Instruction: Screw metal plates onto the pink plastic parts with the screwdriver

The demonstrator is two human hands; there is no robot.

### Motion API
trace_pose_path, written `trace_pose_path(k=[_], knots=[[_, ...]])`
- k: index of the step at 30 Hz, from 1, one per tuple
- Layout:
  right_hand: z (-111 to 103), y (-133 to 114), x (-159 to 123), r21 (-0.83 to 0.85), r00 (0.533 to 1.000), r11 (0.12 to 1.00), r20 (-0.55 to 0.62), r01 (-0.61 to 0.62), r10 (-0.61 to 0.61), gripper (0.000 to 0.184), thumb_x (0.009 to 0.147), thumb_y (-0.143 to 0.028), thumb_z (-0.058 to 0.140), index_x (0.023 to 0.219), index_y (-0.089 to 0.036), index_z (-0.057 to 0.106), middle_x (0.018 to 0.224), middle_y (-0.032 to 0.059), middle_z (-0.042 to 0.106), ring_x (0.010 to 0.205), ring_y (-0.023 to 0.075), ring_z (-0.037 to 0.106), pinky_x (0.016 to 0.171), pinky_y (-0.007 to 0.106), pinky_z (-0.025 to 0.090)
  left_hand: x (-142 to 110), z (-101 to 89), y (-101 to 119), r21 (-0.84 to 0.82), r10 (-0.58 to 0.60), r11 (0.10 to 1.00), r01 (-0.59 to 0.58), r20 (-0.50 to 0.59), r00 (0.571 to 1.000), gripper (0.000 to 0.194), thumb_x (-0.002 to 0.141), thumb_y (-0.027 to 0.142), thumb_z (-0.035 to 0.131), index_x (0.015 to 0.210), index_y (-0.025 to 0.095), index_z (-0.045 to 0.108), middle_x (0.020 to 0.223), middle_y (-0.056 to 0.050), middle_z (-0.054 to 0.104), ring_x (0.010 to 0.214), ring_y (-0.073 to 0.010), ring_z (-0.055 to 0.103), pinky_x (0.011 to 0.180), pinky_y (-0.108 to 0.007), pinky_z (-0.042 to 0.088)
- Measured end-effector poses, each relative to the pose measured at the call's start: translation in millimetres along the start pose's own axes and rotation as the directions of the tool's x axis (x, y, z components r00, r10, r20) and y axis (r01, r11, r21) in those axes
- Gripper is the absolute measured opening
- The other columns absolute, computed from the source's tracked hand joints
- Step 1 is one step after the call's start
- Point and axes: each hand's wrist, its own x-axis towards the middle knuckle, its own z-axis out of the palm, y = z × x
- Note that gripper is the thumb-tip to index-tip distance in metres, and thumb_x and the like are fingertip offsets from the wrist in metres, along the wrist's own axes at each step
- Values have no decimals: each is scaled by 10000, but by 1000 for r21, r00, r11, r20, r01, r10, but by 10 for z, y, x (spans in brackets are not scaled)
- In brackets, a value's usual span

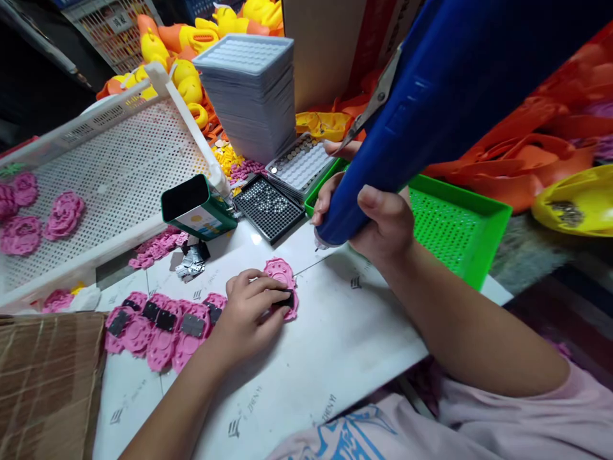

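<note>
My right hand (383, 220) grips the lower end of a large blue electric screwdriver (402, 121), which slants down to the left. Its tip is just above the white work surface, apart from the pink part. A metal lever (380, 96) runs along the tool's side, near my fingers. My left hand (251, 310) holds down a pink plastic part (280, 269), fingers bent over a small black plate (286, 300) on it. Left of that hand lie several similar pink parts (163, 348) with black or grey plates.
Behind are a black perforated tray (268, 207) of small metal pieces, a green tin (198, 207), stacked pale trays (249, 96) and a green basket (450, 220). A white crate (115, 166) stands left, a cardboard box (48, 383) front left. Orange and yellow pieces lie beyond.
</note>
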Motion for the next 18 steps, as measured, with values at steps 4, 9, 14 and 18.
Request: trace_pose_path(k=[4, 9, 14, 18], knots=[[-20, 26, 5, 21, 1000, 1000, 16, 13, -13, 366, 561, -481, 777, 726, -219, 583, 545, -19, 630, 446, 147, 566, 422, 278, 478, -8, 0, -15, -19, 6, 1000, -6, -7, 1000, 132, 852, 199, 605, 951, 209, 691, 989, -57, 700, 1031, -251, 527, 872, -437, 398], [-13, 14, -10, 9, 1000, 1000, 16, 0, 0, 359, 573, -486, 766, 731, -220, 583, 548, -11, 627, 452, 160, 572, 432, 294, 465, -9, 17, -23, -36, 5, 999, -5, -4, 1000, 122, 852, 209, 623, 959, 213, 681, 992, -54, 692, 1030, -243, 519, 877, -433, 384], [-8, 12, -21, 8, 1000, 1000, 12, -19, 19, 368, 557, -489, 769, 748, -224, 599, 552, -13, 627, 453, 167, 573, 430, 304, 459, -19, 56, -38, -42, 13, 999, -15, -32, 999, 115, 857, 206, 619, 953, 214, 682, 984, -53, 691, 1035, -245, 502, 875, -440, 372], [-11, 20, -28, 5, 1000, 1000, 21, -8, 8, 355, 570, -489, 756, 739, -223, 592, 561, -11, 623, 458, 171, 578, 410, 304, 466, -27, 66, -47, -42, 30, 999, -32, -35, 999, 131, 874, 190, 582, 940, 214, 691, 986, -64, 685, 1023, -248, 502, 854, -451, 376]])
